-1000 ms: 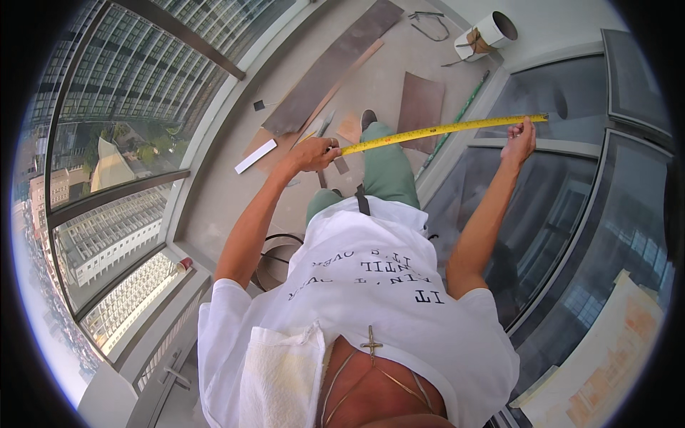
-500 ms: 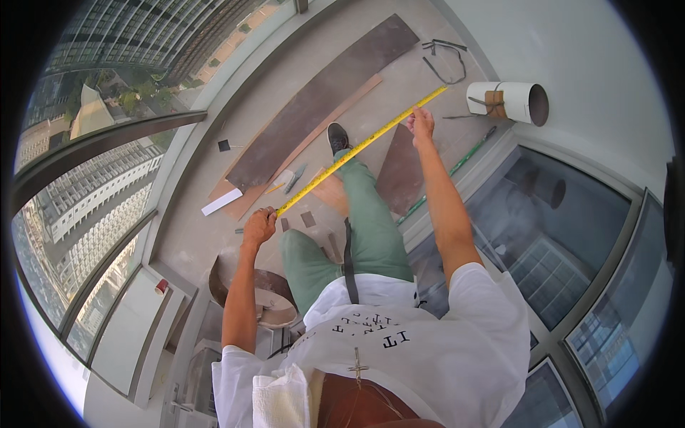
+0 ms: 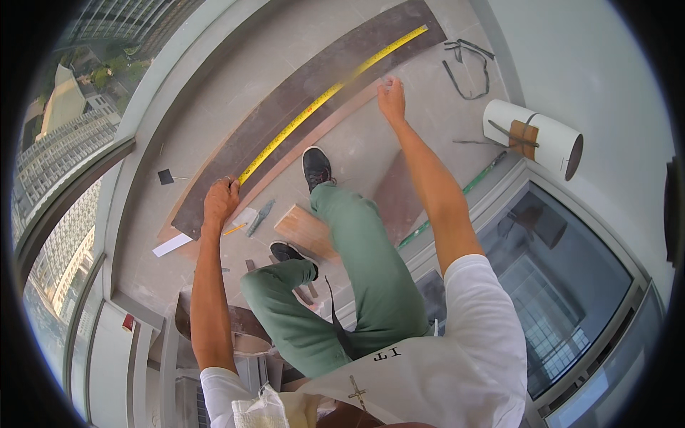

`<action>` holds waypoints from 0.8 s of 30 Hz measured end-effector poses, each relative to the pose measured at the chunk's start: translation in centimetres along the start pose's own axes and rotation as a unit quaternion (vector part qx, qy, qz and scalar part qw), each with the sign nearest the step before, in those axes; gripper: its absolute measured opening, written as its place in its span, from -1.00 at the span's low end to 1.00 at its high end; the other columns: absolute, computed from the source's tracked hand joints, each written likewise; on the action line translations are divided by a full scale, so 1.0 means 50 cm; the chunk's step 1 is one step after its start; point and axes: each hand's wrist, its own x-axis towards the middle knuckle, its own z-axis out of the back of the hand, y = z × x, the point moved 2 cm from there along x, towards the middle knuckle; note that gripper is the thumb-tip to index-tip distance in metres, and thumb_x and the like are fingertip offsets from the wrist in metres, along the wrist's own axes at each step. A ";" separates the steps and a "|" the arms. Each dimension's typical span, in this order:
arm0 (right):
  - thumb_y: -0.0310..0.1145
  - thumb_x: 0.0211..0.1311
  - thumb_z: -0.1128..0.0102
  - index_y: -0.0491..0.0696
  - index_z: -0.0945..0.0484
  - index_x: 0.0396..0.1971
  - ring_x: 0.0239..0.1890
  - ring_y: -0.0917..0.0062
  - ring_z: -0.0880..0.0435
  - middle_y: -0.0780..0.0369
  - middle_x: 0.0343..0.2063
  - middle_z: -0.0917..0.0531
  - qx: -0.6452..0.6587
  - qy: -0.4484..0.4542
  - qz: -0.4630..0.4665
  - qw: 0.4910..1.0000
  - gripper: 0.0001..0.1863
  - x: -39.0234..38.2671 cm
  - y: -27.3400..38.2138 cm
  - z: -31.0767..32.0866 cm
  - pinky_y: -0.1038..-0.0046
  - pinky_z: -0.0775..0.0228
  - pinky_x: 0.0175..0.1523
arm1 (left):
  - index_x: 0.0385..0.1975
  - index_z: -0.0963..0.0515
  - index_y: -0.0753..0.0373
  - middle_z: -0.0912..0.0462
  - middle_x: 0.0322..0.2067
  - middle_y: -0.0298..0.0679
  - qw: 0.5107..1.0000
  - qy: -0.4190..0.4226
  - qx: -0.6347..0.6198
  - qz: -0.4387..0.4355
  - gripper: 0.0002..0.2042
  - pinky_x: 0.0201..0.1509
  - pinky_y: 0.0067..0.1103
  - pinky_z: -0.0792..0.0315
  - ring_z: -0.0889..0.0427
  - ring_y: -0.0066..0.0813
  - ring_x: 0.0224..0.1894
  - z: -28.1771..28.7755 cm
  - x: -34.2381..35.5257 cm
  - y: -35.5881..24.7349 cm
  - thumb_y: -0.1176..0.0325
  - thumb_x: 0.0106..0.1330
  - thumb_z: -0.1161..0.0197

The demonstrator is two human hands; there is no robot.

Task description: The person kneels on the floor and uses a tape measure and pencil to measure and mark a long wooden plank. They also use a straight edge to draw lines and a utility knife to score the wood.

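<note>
A yellow tape measure blade [image 3: 300, 120] stretches from my left hand [image 3: 222, 200] toward the far right, over a long dark brown board [image 3: 285, 107]. My left hand is closed on the tape's near end; its fingers hide whatever part lies inside. The blade's far tip is close to the board's far end. My right hand [image 3: 391, 100] is beside the board's near long edge, apart from the blade, its fingers curled with nothing visible in them. A narrower reddish-brown strip [image 3: 314, 140] runs along that edge.
A utility knife [image 3: 260, 217] and a pencil [image 3: 234, 229] lie by a wooden block [image 3: 307, 232]. Dark straps [image 3: 467, 68], a white roll [image 3: 531, 135] and a green bar [image 3: 485, 175] are at right. Windows [image 3: 78, 185] line the left; a glass door [image 3: 556, 278] stands right.
The tape has shifted left and away from me, over the dark board. My right hand has come off the blade. My legs have moved, and a second shoe now shows.
</note>
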 end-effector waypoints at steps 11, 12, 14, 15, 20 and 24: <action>0.12 -0.01 -0.44 -0.06 -0.17 0.39 0.37 0.06 -0.26 0.01 0.38 -0.22 -0.259 -0.049 -0.011 0.965 0.03 0.389 -0.170 -0.058 0.10 -0.21 0.37 | -0.12 -0.63 0.27 -0.67 -0.21 0.11 1.000 0.004 -0.027 -0.002 -0.70 0.00 -0.21 -0.48 -0.65 0.06 -0.15 -0.189 0.296 -0.078 0.22 0.39 -0.07; 0.13 -0.03 -0.44 -0.05 -0.17 0.39 0.39 0.07 -0.22 0.02 0.39 -0.21 -0.249 -0.019 -0.026 0.968 0.04 0.410 -0.187 -0.060 0.07 -0.18 0.37 | -0.12 -0.64 0.26 -0.67 -0.21 0.10 1.000 0.005 -0.028 -0.004 -0.70 0.00 -0.21 -0.48 -0.66 0.06 -0.15 -0.199 0.319 -0.090 0.21 0.39 -0.06; 0.14 -0.08 -0.45 -0.05 -0.16 0.39 0.43 0.10 -0.14 0.03 0.41 -0.18 -0.225 0.053 -0.055 0.971 0.08 0.429 -0.200 -0.078 0.03 -0.13 0.39 | -0.11 -0.64 0.26 -0.68 -0.20 0.08 1.000 -0.007 -0.012 -0.004 -0.69 -0.01 -0.21 -0.49 -0.66 0.04 -0.14 -0.213 0.349 -0.115 0.21 0.39 -0.06; 0.08 -0.02 -0.39 -0.04 -0.21 0.36 0.39 0.04 -0.22 -0.01 0.34 -0.29 -0.197 0.025 -0.034 0.979 -0.03 0.439 -0.200 -0.084 0.07 -0.19 0.36 | -0.11 -0.64 0.26 -0.68 -0.19 0.08 1.000 -0.014 -0.004 -0.005 -0.69 -0.01 -0.21 -0.50 -0.67 0.04 -0.14 -0.217 0.363 -0.127 0.20 0.39 -0.06; -0.05 0.25 -0.05 -0.08 -0.40 0.22 0.21 0.02 -0.47 -0.08 0.13 -0.54 -0.031 -0.100 -0.030 0.994 -0.40 0.489 -0.328 -0.040 0.19 -0.26 0.31 | -0.08 -0.65 0.16 -0.69 -0.18 0.06 1.000 0.014 0.016 -0.009 -0.68 0.00 -0.18 -0.51 -0.67 0.06 -0.10 -0.255 0.427 -0.179 0.18 0.37 -0.04; 0.00 0.34 0.19 -0.14 -0.58 -0.01 0.15 -0.01 -0.53 -0.08 0.02 -0.62 0.027 -0.058 -0.023 0.998 -0.44 0.505 -0.302 -0.044 0.17 -0.27 0.29 | -0.08 -0.65 0.11 -0.69 -0.17 0.05 1.000 0.012 0.008 0.016 -0.68 0.03 -0.15 -0.50 -0.65 0.10 -0.08 -0.276 0.429 -0.166 0.15 0.35 -0.03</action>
